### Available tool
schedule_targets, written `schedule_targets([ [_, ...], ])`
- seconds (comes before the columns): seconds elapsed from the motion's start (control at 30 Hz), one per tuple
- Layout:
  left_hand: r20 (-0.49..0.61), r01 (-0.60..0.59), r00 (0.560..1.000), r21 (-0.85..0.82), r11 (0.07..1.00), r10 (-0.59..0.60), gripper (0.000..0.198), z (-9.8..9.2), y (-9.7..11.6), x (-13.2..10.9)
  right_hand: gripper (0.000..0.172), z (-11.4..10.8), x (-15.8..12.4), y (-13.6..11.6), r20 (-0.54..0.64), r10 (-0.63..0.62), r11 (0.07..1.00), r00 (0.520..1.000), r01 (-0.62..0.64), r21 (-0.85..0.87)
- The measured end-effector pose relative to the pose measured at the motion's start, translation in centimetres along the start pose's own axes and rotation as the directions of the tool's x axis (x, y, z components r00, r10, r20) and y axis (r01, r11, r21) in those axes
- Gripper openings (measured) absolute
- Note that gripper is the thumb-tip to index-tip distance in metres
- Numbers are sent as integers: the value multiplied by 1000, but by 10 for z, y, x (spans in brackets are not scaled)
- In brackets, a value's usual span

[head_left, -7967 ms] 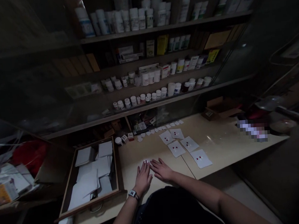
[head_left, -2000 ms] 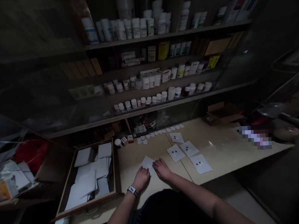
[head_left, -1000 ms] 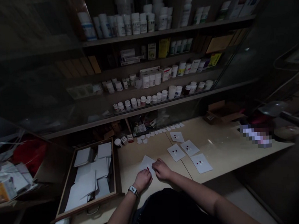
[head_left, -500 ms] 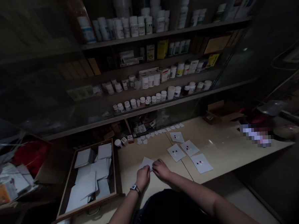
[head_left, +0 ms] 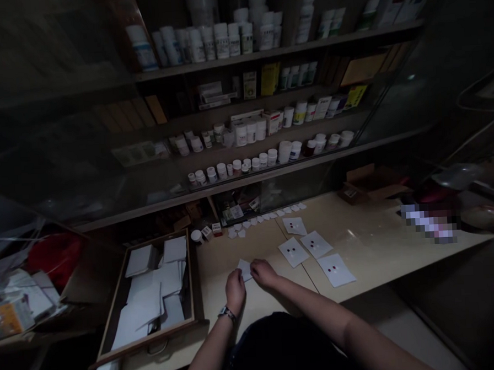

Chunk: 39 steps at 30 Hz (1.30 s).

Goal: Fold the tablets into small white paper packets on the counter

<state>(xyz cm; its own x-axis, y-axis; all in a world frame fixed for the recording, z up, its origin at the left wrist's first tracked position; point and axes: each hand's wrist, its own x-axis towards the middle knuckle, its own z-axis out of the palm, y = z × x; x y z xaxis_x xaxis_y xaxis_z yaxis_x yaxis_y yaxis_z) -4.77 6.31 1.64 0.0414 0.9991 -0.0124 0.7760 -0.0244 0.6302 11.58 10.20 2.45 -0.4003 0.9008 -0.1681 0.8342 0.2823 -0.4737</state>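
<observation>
Both hands work at one small sheet of white paper (head_left: 245,269) on the counter, partly folded. My left hand (head_left: 235,289), with a watch on its wrist, is closed on the paper's left edge. The fingers of my right hand (head_left: 263,273) pinch its right side. To the right lie several flat white paper squares (head_left: 293,252), each bearing a few small dark red pills (head_left: 333,267). Behind them, a row of small folded paper packets (head_left: 254,221) runs along the back of the counter. Whatever is inside the held paper is hidden.
A wooden drawer (head_left: 197,298) with stacks of white paper (head_left: 145,301) stands out at the left. Shelves of white medicine bottles (head_left: 222,43) rise behind the counter (head_left: 357,229). A cardboard box (head_left: 357,187) sits at the back right; small medicine boxes (head_left: 217,229) stand at the back left.
The paper between my hands looks smaller and more folded. My left wrist has turned, so the watch face shows less. The view has shifted slightly.
</observation>
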Motion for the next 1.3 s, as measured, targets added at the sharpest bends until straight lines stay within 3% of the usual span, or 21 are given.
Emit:
schedule_targets([
  [0.2, 56, -10, 998, 143, 990, 1, 34, -3, 9, 4, 18, 7, 2, 0, -33, 29, 1000, 999, -29, -7],
  [0.47, 161, -248, 966, 372, 894, 201, 49, 3, 6, -12, 22, 3, 5, -5, 10, 61, 997, 998, -60, -41],
  [0.67, 223, -283, 954, 449, 848, 201, 44, 7, 12, -20, 23, 3, 9, -6, 26, 94, 995, 995, -93, -45],
  [0.8, 238, -266, 956, 464, 845, 170, 46, 7, 19, -17, 26, 6, 0, 1, 3, -84, 992, 996, 84, -96],
  [0.93, 235, -290, 952, 490, 822, 196, 44, 7, 22, -15, 37, 7, -18, 14, 15, -311, 943, 950, 311, -120],
  [1.17, 242, -312, 946, 492, 813, 217, 52, 9, 17, -18, 50, -6, -33, 17, 22, -388, 920, 921, 388, -55],
  [1.3, 251, -315, 944, 504, 804, 212, 54, 6, 11, -21, 46, -7, -31, 14, 65, -397, 914, 915, 401, -61],
])
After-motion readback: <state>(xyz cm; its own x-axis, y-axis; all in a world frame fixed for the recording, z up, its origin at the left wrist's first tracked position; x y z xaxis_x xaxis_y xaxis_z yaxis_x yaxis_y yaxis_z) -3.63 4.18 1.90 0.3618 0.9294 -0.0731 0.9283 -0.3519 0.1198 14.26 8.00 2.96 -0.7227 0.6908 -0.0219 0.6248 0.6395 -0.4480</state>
